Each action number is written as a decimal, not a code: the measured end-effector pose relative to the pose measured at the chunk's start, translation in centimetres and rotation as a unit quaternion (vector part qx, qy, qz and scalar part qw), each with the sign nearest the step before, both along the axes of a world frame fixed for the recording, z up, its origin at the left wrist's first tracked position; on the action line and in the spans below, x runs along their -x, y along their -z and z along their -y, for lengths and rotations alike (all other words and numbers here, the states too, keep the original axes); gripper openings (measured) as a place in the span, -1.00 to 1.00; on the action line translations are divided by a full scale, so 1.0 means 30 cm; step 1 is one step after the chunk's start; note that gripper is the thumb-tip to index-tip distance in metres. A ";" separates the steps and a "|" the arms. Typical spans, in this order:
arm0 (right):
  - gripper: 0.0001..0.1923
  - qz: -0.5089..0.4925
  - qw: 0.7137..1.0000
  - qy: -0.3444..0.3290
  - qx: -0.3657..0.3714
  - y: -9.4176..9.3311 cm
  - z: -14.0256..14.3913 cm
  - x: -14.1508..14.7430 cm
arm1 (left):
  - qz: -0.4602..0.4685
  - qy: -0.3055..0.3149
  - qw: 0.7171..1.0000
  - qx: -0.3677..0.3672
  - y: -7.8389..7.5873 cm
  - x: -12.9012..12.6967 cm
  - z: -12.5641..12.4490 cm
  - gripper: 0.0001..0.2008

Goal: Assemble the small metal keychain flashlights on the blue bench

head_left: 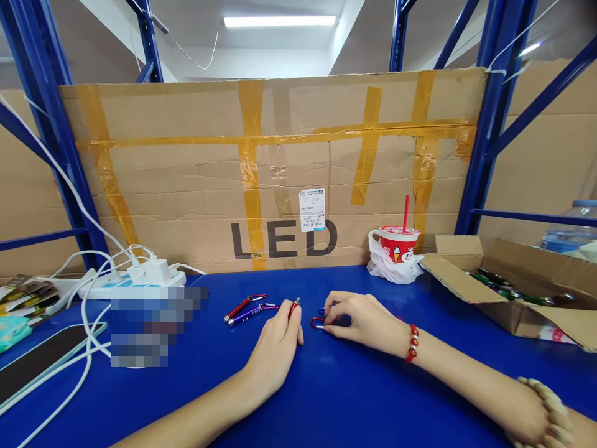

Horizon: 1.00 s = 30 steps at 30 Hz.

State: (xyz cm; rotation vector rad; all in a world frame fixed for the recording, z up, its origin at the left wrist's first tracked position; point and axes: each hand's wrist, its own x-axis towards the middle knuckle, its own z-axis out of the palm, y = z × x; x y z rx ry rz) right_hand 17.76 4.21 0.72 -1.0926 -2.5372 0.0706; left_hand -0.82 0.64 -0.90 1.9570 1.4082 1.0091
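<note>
My left hand [275,348] is closed around a small red metal piece [293,307] with a silvery tip; most of it is hidden by the fingers. To its right, my right hand [361,314] pinches the silver end of a red carabiner clip [316,323] lying low over the tabletop. A bit of something blue [321,310] shows beside those fingertips, its kind hidden. Just left of my left hand lie a red slim keychain flashlight [240,307] and a purple one [246,315], side by side, each with a clip at its far end.
On the blue table [326,398], a white power strip [102,286] with tangled cables and a phone [41,361] occupy the left. A red drink cup [398,249] in a plastic bag stands at the back. At right, an open cardboard box [494,305] holds several slim items.
</note>
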 end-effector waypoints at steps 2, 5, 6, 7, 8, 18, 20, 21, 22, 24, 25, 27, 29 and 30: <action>-0.90 -0.002 1.000 -0.015 -0.004 -0.007 0.012 0.007 | 0.001 -0.009 1.000 0.015 -0.002 0.000 0.002 -0.59; -0.90 -0.031 0.998 -0.049 -0.009 -0.012 0.030 0.018 | -0.002 -0.012 1.000 0.026 0.002 0.000 -0.002 -0.67; -0.90 -0.046 0.997 -0.065 -0.007 -0.012 0.035 0.022 | 0.001 -0.005 1.000 0.020 0.004 -0.001 -0.005 -0.70; -0.90 -0.061 0.995 -0.082 -0.003 -0.011 0.040 0.024 | 0.007 0.006 1.000 0.010 0.007 -0.001 -0.008 -0.72; -0.90 -0.074 0.992 -0.098 0.002 -0.010 0.044 0.027 | 0.015 0.019 1.000 0.002 0.010 -0.002 -0.011 -0.75; -0.75 -0.112 0.991 -0.068 0.042 0.008 0.062 0.046 | 0.047 0.030 0.998 -0.043 0.000 -0.001 -0.010 -0.77; -0.77 -0.090 0.993 -0.075 0.032 0.008 0.064 0.045 | 0.046 0.033 0.998 -0.040 0.000 0.001 -0.009 -0.75; -0.76 -0.077 0.993 -0.082 0.024 0.008 0.065 0.045 | 0.043 0.036 0.998 -0.039 0.000 0.002 -0.008 -0.75; -0.76 -0.066 0.994 -0.090 0.017 0.010 0.064 0.044 | 0.040 0.040 0.998 -0.040 0.000 0.003 -0.008 -0.75; -0.74 -0.048 0.993 -0.108 0.008 0.015 0.061 0.044 | 0.033 0.049 0.997 -0.044 0.000 0.003 -0.006 -0.75; -0.74 -0.042 0.992 -0.117 0.008 0.019 0.059 0.044 | 0.028 0.054 0.997 -0.047 0.000 0.002 -0.005 -0.75; -0.74 -0.035 0.991 -0.132 0.013 0.027 0.055 0.046 | 0.021 0.061 0.996 -0.055 0.000 0.000 -0.004 -0.75; -0.76 -0.037 0.989 -0.140 0.022 0.033 0.052 0.048 | 0.015 0.065 0.996 -0.059 0.002 -0.002 -0.004 -0.76; -0.77 -0.041 0.989 -0.142 0.025 0.035 0.051 0.049 | 0.014 0.064 0.996 -0.061 0.003 -0.002 -0.005 -0.76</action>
